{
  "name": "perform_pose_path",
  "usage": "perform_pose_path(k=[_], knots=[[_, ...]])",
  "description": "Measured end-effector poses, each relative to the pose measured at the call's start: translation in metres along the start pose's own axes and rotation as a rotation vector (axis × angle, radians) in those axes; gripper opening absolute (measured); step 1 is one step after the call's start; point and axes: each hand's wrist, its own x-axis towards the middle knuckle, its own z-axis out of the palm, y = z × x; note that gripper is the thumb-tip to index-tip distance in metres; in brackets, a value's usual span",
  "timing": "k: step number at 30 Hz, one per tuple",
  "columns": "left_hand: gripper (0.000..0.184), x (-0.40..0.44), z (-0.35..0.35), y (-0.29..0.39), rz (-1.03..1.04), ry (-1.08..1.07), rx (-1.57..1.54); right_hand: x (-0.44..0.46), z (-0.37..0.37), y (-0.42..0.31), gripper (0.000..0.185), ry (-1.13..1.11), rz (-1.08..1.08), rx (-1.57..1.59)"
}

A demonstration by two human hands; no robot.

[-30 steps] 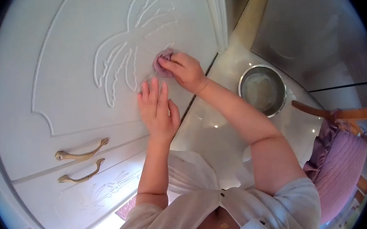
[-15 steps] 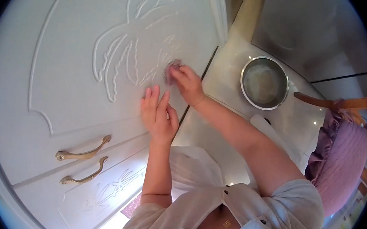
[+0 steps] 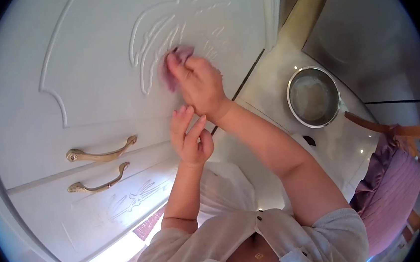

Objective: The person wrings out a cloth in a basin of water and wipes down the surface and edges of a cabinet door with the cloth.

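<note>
My right hand is closed on a purple cloth, which lies against the white cabinet door over its raised leaf pattern. The palm hides part of the cloth. Just below, my left hand has its fingers apart and holds nothing. Its fingertips are close to the right wrist and the door; whether they touch, I cannot tell.
Two brass handles, an upper one and a lower one, stick out at the left. A metal bowl of cloudy liquid stands on the tiled floor. At right is a wooden chair with a purple cushion.
My right hand has moved left across the door pattern with the cloth. My left hand sits slightly lower, its fingers more bent. The view has shifted a little.
</note>
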Motion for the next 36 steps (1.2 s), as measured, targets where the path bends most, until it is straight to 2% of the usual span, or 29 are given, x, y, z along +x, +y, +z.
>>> perform_pose_path(k=[1,3,8,10,13,15,16,18,20,24,26,27,28,31,32,34,36], knots=[[0.039,0.001,-0.001,0.001,0.002,0.058,0.004,-0.008,-0.001,0.001,0.047,-0.004,0.000,0.005],[0.040,0.007,-0.005,0.004,-0.001,0.062,0.005,-0.034,-0.006,0.008,0.045,-0.320,-0.151,0.200],[0.041,0.007,-0.015,0.002,-0.010,0.054,0.063,-0.026,-0.005,0.032,0.042,-0.297,-0.189,0.212],[0.042,0.006,-0.020,0.002,-0.017,0.066,0.065,0.009,-0.006,0.016,0.043,0.032,0.017,0.077],[0.042,0.004,-0.025,0.001,-0.024,0.064,0.083,0.024,0.013,-0.008,0.044,0.152,0.039,0.007],[0.040,-0.003,-0.025,-0.001,-0.038,0.099,0.095,0.012,0.017,-0.013,0.046,0.140,-0.023,0.070],[0.039,-0.005,-0.026,-0.001,-0.048,0.134,0.103,0.000,0.016,-0.011,0.045,-0.100,-0.066,0.132],[0.039,-0.007,-0.028,-0.002,-0.054,0.147,0.087,-0.015,0.012,-0.006,0.045,-0.348,-0.116,0.191],[0.038,-0.008,-0.029,0.000,-0.059,0.162,0.070,-0.023,0.005,-0.002,0.042,-0.157,-0.405,0.160],[0.040,-0.004,-0.036,0.001,-0.050,0.136,0.104,0.003,0.001,0.011,0.030,-0.189,-0.411,0.202],[0.042,-0.002,-0.039,0.002,-0.040,0.124,0.104,0.037,0.006,-0.003,0.020,-0.101,-0.158,0.347],[0.043,-0.001,-0.041,0.003,-0.043,0.110,0.105,0.049,0.006,-0.014,0.020,-0.102,-0.158,0.354],[0.044,-0.001,-0.041,0.004,-0.046,0.096,0.106,0.058,0.007,-0.027,0.018,0.002,-0.085,0.293],[0.040,-0.003,-0.040,0.001,-0.045,0.157,0.115,0.041,0.018,-0.043,0.024,-0.075,0.236,0.518],[0.040,-0.004,-0.041,0.001,-0.045,0.155,0.119,0.033,0.017,-0.041,0.028,-0.159,0.021,0.419],[0.040,-0.002,-0.042,0.000,-0.040,0.172,0.121,0.024,0.013,-0.033,0.024,-0.251,-0.358,0.244],[0.040,-0.006,-0.044,-0.002,-0.038,0.164,0.134,-0.001,0.012,-0.025,0.025,-0.223,-0.389,0.236]])
